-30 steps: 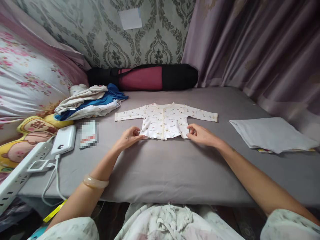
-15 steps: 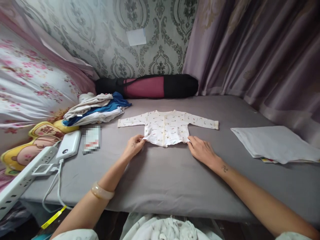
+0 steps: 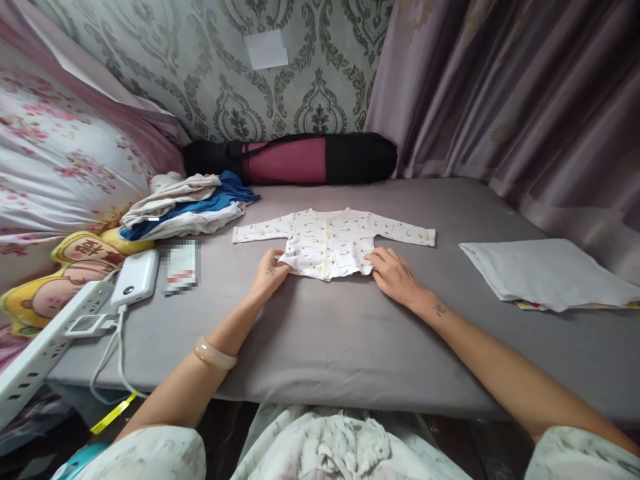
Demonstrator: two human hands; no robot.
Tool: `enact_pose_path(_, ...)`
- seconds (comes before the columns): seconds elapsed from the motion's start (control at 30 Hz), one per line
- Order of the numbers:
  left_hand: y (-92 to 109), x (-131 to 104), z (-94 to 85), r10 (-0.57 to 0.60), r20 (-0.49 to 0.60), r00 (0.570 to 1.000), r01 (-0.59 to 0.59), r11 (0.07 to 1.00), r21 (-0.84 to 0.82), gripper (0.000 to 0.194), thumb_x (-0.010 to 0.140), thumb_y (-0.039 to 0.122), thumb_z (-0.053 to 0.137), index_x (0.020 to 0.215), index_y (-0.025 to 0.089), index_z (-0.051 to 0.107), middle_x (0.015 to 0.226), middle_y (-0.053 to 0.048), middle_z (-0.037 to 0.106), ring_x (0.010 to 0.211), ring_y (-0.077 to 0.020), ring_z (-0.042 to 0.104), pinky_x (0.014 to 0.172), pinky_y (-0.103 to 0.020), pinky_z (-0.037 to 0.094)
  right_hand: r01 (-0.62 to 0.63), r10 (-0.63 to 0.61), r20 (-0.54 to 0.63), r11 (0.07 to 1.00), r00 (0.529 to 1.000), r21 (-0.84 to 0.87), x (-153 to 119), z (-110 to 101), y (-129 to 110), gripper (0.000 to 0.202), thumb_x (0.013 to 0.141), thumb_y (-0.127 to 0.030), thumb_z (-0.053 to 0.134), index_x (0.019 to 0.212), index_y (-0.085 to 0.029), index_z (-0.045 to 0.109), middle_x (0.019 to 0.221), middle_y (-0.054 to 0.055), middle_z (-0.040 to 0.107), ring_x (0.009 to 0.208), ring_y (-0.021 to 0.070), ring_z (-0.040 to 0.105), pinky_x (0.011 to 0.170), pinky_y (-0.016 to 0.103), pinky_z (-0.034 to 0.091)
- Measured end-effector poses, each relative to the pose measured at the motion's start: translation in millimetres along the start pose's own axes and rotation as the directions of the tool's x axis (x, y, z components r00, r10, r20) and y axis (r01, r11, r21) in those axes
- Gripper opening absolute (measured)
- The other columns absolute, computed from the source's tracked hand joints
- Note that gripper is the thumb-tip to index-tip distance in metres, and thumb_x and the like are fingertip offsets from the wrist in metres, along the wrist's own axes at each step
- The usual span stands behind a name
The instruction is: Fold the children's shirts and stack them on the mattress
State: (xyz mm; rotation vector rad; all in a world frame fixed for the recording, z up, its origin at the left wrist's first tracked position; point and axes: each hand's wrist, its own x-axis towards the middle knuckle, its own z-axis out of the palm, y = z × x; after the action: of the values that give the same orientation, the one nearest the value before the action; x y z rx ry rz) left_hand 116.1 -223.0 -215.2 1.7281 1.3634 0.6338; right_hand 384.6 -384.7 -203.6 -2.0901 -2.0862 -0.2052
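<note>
Pinching opposite hem corners, the left hand [image 3: 271, 272] and apparently the right hand [image 3: 395, 275], thumb mostly hidden, hold a small white patterned cloth shirt [image 3: 330, 245] lying on the grey fabric sheet [image 3: 325, 343]; likely light and limp, it suits gripping there.

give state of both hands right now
Left hand: closed, pinching a lower corner of the small shirt.
Right hand: closed on its other lower corner.

A maroon-and-black bag [image 3: 286, 161] lies along the patterned wall [image 3: 327, 60], a power bank [image 3: 135, 277] beside a power strip [image 3: 46, 350].
</note>
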Motion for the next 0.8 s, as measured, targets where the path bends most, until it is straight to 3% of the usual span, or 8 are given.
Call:
enact_pose_path(0.13, -4, 8, -16.9, 0.149, 0.02, 0.989, -0.15, 0.959, 0.24, 0.037, 0.072, 0.029, 0.059, 0.108, 0.019, 0.058, 0.065, 0.004, 0.053, 0.061, -0.0134, 0.051, 0.058, -0.023, 0.038, 0.196, -0.195, 0.089, 0.981, 0.977, -0.001, 4, -4, 20, 0.035, 0.089, -0.002, 0.036, 0.109, -0.018, 0.06, 0.102, 0.009, 0.061, 0.092, 0.0223, 0.051, 0.082, 0.032, 0.039)
enact_pose_path(0.37, -8, 11, -32.4, 0.276, 0.212, 0.938, -0.341, 0.847, 0.408, 0.041, 0.08, 0.031, 0.051, 0.118, 0.02, 0.055, 0.068, 0.002, 0.056, 0.066, -0.0173, 0.053, 0.062, -0.026, 0.038, 0.361, -0.356, 0.063, 0.928, 0.932, -0.09, 7, -13, 40, 0.023, 0.089, -0.005, 0.044, 0.091, -0.018, 0.063, 0.095, 0.01, 0.063, 0.088, 0.0221, 0.052, 0.079, 0.033, 0.036)
enact_pose_path(0.47, -16, 10, -32.3, 0.336, 0.262, 0.905, -0.423, 0.773, 0.472, 0.038, 0.086, 0.035, 0.046, 0.119, 0.022, 0.058, 0.076, -0.003, 0.063, 0.07, -0.0195, 0.057, 0.065, -0.027, 0.04, 0.368, -0.364, 0.066, 0.928, 0.929, -0.058, 4, -11, 37, 0.023, 0.087, -0.002, 0.046, 0.089, -0.019, 0.063, 0.094, 0.009, 0.063, 0.086, 0.0213, 0.054, 0.078, 0.032, 0.037)
enact_pose_path(0.57, -22, 8, -33.9, 0.347, 0.261, 0.901, -0.434, 0.736, 0.519, 0.037, 0.089, 0.037, 0.041, 0.116, 0.021, 0.062, 0.078, -0.005, 0.065, 0.07, -0.0201, 0.058, 0.066, -0.028, 0.04, 0.341, -0.34, 0.09, 0.94, 0.936, 0.007, -2, -8, 37, 0.027, 0.086, 0.0, 0.044, 0.093, -0.019, 0.062, 0.098, 0.008, 0.063, 0.086, 0.0203, 0.055, 0.076, 0.03, 0.039)
enact_pose_path(0.8, -23, 6, -51.3, 0.397, 0.346, 0.85, -0.514, 0.768, 0.381, 0.042, 0.086, 0.041, 0.045, 0.114, 0.02, 0.067, 0.084, -0.006, 0.063, 0.069, -0.0168, 0.055, 0.071, -0.029, 0.043, 0.222, -0.262, 0.202, 0.954, 0.944, 0.201, -2, -28, 40, 0.031, 0.078, -0.001, 0.041, 0.087, -0.021, 0.063, 0.093, 0.005, 0.065, 0.086, 0.0188, 0.056, 0.074, 0.028, 0.038)
